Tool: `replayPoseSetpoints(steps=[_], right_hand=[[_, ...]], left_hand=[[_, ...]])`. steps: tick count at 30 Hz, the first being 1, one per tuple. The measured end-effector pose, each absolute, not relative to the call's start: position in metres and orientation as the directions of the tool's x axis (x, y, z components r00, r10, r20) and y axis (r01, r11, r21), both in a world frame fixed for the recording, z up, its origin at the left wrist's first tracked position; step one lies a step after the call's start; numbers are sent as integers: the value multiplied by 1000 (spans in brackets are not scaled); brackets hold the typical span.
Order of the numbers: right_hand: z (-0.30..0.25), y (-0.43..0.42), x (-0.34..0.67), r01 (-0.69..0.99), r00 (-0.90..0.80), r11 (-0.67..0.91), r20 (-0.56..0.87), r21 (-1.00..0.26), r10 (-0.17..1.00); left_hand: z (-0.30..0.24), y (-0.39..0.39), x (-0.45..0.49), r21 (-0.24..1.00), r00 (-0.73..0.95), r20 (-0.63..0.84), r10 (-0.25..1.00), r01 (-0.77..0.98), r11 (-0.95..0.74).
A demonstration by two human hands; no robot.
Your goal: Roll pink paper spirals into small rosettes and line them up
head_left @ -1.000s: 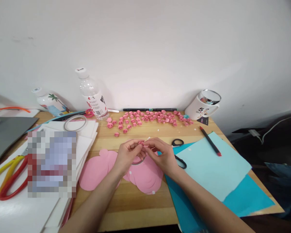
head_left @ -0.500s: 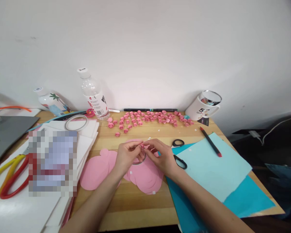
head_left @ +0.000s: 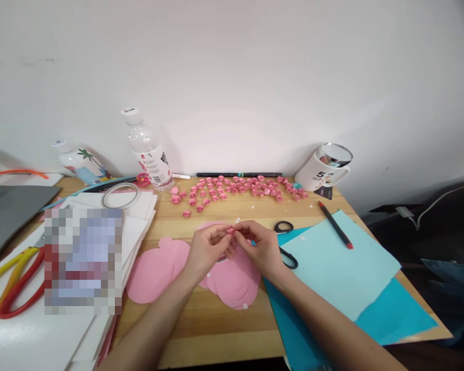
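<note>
My left hand (head_left: 208, 250) and my right hand (head_left: 260, 247) meet above the wooden table (head_left: 216, 330), fingertips pinched together on a small pink rolled paper flower (head_left: 231, 231). Under the hands lie pink paper circles (head_left: 158, 268). Farther back, several finished pink paper flowers (head_left: 235, 188) are spread in a loose band near the wall. Black-handled scissors (head_left: 285, 242) lie just right of my right hand.
Light blue paper (head_left: 340, 263) on darker blue paper (head_left: 394, 314) covers the right side, with a red pencil (head_left: 335, 225). A white mug (head_left: 322, 169), two plastic bottles (head_left: 147, 149), a black pen (head_left: 239, 174), a tape roll (head_left: 120, 196) and white sheets (head_left: 139, 226) sit behind and left.
The two hands have drawn closer together and curled tighter around the small pink flower. Nothing else on the table has moved.
</note>
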State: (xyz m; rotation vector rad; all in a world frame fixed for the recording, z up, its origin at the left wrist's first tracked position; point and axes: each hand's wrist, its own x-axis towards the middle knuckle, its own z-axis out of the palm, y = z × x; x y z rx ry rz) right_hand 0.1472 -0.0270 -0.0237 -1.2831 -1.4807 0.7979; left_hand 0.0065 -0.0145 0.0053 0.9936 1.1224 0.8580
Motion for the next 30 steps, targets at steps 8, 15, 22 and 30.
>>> replayPoseSetpoints(steps=[8, 15, 22, 30], right_hand=[[-21, -28, 147, 335, -29, 323, 333, -885, 943], [-21, -26, 147, 401, -60, 366, 375, -840, 925], [-25, -24, 145, 466, -20, 342, 377, -816, 926], [-15, -5, 166, 521, -31, 349, 391, -779, 920]], left_hand=[[2, -11, 2, 925, 258, -325, 910, -113, 362], [1, -11, 3, 906, 269, -332, 904, -175, 385], [-3, -10, 3, 903, 311, -342, 887, -154, 402], [-6, -13, 3, 955, 207, -265, 942, -81, 286]])
